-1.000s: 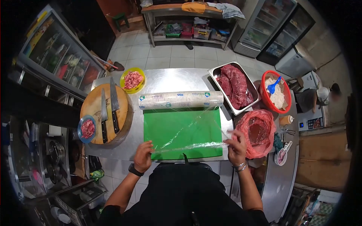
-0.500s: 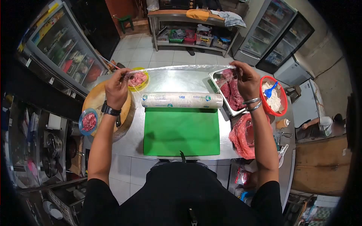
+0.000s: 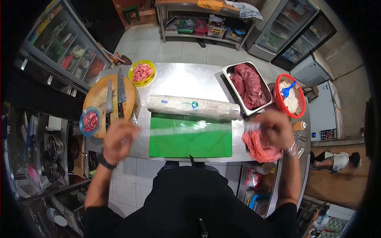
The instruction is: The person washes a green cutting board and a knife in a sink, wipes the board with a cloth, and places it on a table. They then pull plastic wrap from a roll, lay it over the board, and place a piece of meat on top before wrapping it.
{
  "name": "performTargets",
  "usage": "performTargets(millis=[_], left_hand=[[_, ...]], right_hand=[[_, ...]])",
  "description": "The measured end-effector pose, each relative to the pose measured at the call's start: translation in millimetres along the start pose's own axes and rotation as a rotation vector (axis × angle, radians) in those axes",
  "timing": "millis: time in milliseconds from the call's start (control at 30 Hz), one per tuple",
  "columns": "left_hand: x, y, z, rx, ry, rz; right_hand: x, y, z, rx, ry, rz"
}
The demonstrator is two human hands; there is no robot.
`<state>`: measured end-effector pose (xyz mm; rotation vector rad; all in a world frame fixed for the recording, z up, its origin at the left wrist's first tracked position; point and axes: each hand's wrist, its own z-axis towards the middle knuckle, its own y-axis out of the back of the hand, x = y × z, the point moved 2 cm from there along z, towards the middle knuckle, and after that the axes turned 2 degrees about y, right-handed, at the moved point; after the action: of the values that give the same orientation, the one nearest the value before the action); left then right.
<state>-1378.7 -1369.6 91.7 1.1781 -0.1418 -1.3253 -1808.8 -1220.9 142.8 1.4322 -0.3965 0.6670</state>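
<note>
Clear plastic film (image 3: 190, 129) is stretched between my two hands, over a green cutting board (image 3: 190, 146). My left hand (image 3: 119, 141) pinches the film's left end, near the round wooden board. At the right end my right hand (image 3: 276, 127), blurred by motion, has its fingers closed on the film above a pink plastic bag (image 3: 260, 144). A printed roll of film (image 3: 192, 106) lies along the far edge of the green board, slightly tilted.
Two knives (image 3: 121, 93) and a blue bowl of meat (image 3: 90, 121) rest on the wooden board (image 3: 95, 91). Beyond are a yellow bowl (image 3: 149, 80), a metal tray of meat (image 3: 226, 71) and a red bowl (image 3: 302, 106). A person (image 3: 339, 162) is at far right.
Both hands have come down toward me from beyond the roll, drawing the film over the roll and above the green board. The roll has turned and tilted slightly.
</note>
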Motion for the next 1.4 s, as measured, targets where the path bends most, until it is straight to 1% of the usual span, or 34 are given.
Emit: performTargets(millis=[67,133,167,200,233,300,333,367,400,467,500,533,567,600,633,667,700,733,767,800,833,867,900,967,1033,1100,1133,1167,1200,1267,1300,1333,1367,1400], left_hand=[[-4.4,-30.1,-48.0,0.21,0.076,-0.132],[7.2,-78.4,-108.3,0.342,0.22,-0.224],[14.4,-100.3,-130.8,0.345,0.233,-0.226],[21.2,-121.7,-151.2,0.393,0.222,-0.182],[28.7,-140.7,-167.3,0.442,0.208,-0.138],[44.8,-172.3,-189.4,0.466,0.213,-0.07],[49.6,-185.6,-200.6,0.486,0.215,-0.003],[54.8,-196.3,-209.2,0.483,0.224,0.041],[53.7,-197.4,-209.1,0.484,0.225,0.042],[51.6,-200.8,-210.3,0.498,0.245,0.124],[50.7,-200.7,-211.9,0.497,0.244,0.125],[50.3,-200.2,-213.8,0.48,0.303,0.107],[52.4,-201.1,-216.7,0.462,0.361,0.088],[56.4,-203.2,-217.4,0.461,0.358,0.089],[61.8,-205.0,-218.4,0.433,0.434,-0.008],[64.8,-204.5,-220.5,0.405,0.512,-0.106],[64.6,-202.4,-223.6,0.405,0.512,-0.106],[65.9,-199.3,-225.4,0.349,0.582,-0.206],[69.6,-196.4,-224.6,0.291,0.648,-0.308],[79.2,-189.5,-228.7,0.288,0.639,-0.308],[93.5,-180.6,-238.0,0.489,0.814,-0.197],[103.3,-175.8,-245.1,0.694,0.987,-0.079],[104.5,-166.7,-228.8,0.692,0.983,-0.076],[115.8,-141.7,-194.4,0.266,1.221,-0.277],[140.8,-144.1,-148.6,0.058,1.176,-0.335],[162.6,-168.2,-93.7,-0.303,0.904,-0.381],[188.4,-181.0,-74.9,-0.189,0.919,-0.356],[210.8,-194.2,-59.3,-0.075,0.933,-0.333],[223.7,-201.1,-46.3,-0.077,0.933,-0.336],[243.5,-213.7,-18.7,-0.089,1.0,-0.531],[246.4,-213.8,-8.5,-0.086,1.001,-0.535],[248.8,-212.4,1.6,-0.143,0.922,-0.675],[250.9,-210.3,11.9,-0.2,0.838,-0.812],[255.7,-209.3,16.3,-0.194,0.842,-0.815]], right_hand=[[-9.4,-38.9,-30.2,0.165,-0.031,0.232],[-30.2,-93.0,-60.3,0.275,-0.122,0.247],[-44.4,-121.5,-72.8,0.306,-0.109,0.199],[-59.9,-151.8,-85.0,0.335,-0.094,0.151],[-75.2,-182.5,-98.0,0.321,-0.095,0.119],[-102.5,-239.2,-122.4,0.308,-0.099,0.087],[-114.3,-264.4,-135.4,0.302,-0.141,-0.025],[-119.4,-277.5,-142.0,0.291,-0.178,-0.14],[-116.3,-282.8,-143.5,0.291,-0.177,-0.14],[-111.9,-290.4,-147.0,0.208,-0.228,-0.213],[-109.7,-290.5,-149.4,0.216,-0.266,-0.196],[-110.4,-291.8,-153.5,0.213,-0.264,-0.197],[-109.7,-291.0,-156.0,0.184,-0.208,-0.153],[-110.5,-290.5,-156.6,0.154,-0.152,-0.109],[-112.5,-289.4,-158.4,0.152,-0.153,-0.11],[-110.8,-284.9,-158.7,0.218,-0.281,-0.005],[-110.4,-282.1,-158.2,0.283,-0.408,0.1],[-122.0,-292.3,-167.0,0.278,-0.406,0.097],[-145.3,-309.8,-185.2,0.137,-0.655,0.433],[-148.2,-307.5,-182.3,-0.014,-0.893,0.774],[-157.0,-291.1,-186.9,0.068,-1.135,0.654],[-150.0,-265.0,-174.6,0.038,-1.109,0.217],[-147.8,-247.6,-160.0,0.005,-1.05,-0.216],[-175.6,-231.3,-144.6,-0.363,-0.914,-0.022],[-232.8,-246.0,-120.5,-0.735,-0.794,0.358],[-251.7,-231.7,-69.1,-0.718,-0.858,0.671],[-261.2,-224.0,-47.9,-0.719,-0.852,0.67],[-272.9,-219.5,-29.5,-0.559,-0.921,0.735],[-280.4,-216.1,-16.0,-0.394,-0.99,0.795],[-276.2,-208.5,14.0,-0.517,-0.89,0.865],[-292.6,-213.1,20.8,-0.57,-0.857,0.933],[-308.5,-213.3,28.5,-0.536,-0.706,0.939],[-321.9,-216.0,37.6,-0.549,-0.636,0.909],[-320.1,-212.2,46.5,-0.559,-0.571,0.88]])
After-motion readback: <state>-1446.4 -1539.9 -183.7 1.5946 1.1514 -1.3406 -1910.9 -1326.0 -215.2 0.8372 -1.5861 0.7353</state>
